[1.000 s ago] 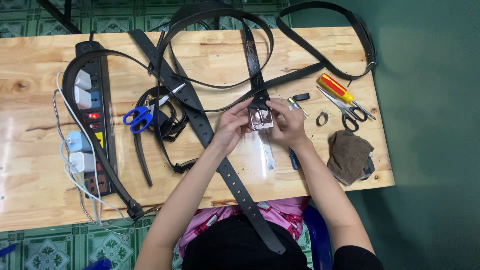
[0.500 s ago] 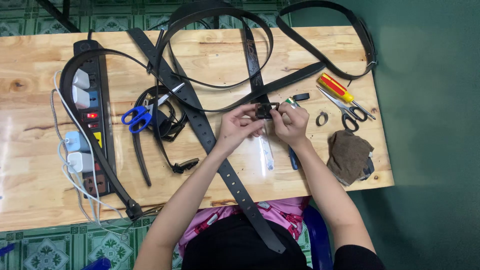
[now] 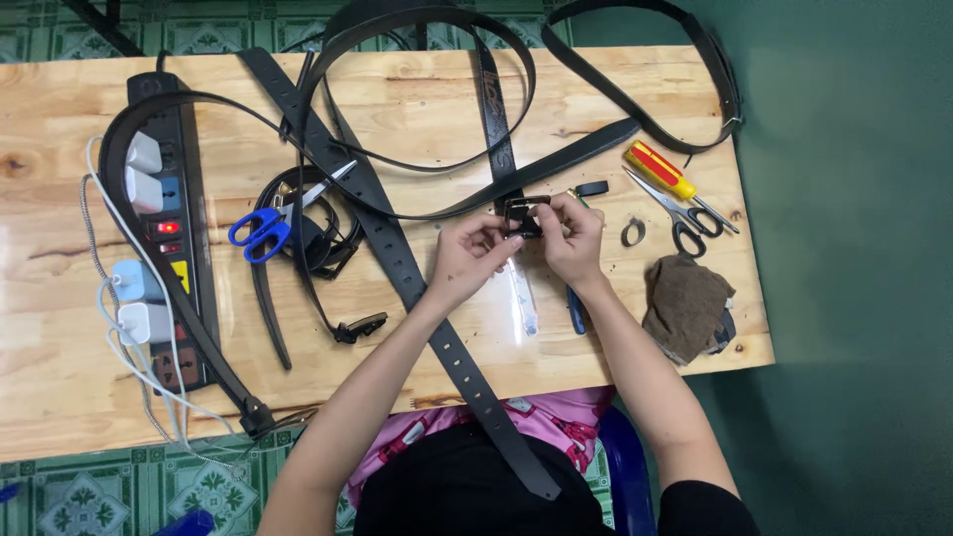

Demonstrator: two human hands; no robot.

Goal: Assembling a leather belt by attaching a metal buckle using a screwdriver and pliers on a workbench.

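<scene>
**Buckle Held at the End of a Black Belt Over the Counter**

A small dark metal belt buckle (image 3: pixel 525 215) was held just above the pale wooden counter (image 3: pixel 60 357), near its middle right, at the end of a black leather belt strap (image 3: pixel 493 109) that ran away toward the far edge. The buckle was pinched from the left by the fingertips of the left hand (image 3: pixel 470 256) and gripped from the right by the closed fingers of the right hand (image 3: pixel 573 236); both hands were shut on it. Whether the buckle was already fastened to the strap could not be told, as the joint was covered by fingers.

Just beside the right hand lay a small black belt loop (image 3: pixel 592 188) and a metal ring (image 3: pixel 632 232), both untouched. Farther right were seen a red-and-yellow screwdriver (image 3: pixel 659 170), grey steel scissors (image 3: pixel 679 214) and a crumpled brown cloth (image 3: pixel 686 306). A long punched black belt (image 3: pixel 397 263) crossed the counter diagonally under the left forearm. To the left, blue-handled scissors (image 3: pixel 260 226) rested on a coiled belt, and a black power strip (image 3: pixel 169 228) with chargers lay near the left edge. Several belts remained loose, apparently unfinished.
</scene>
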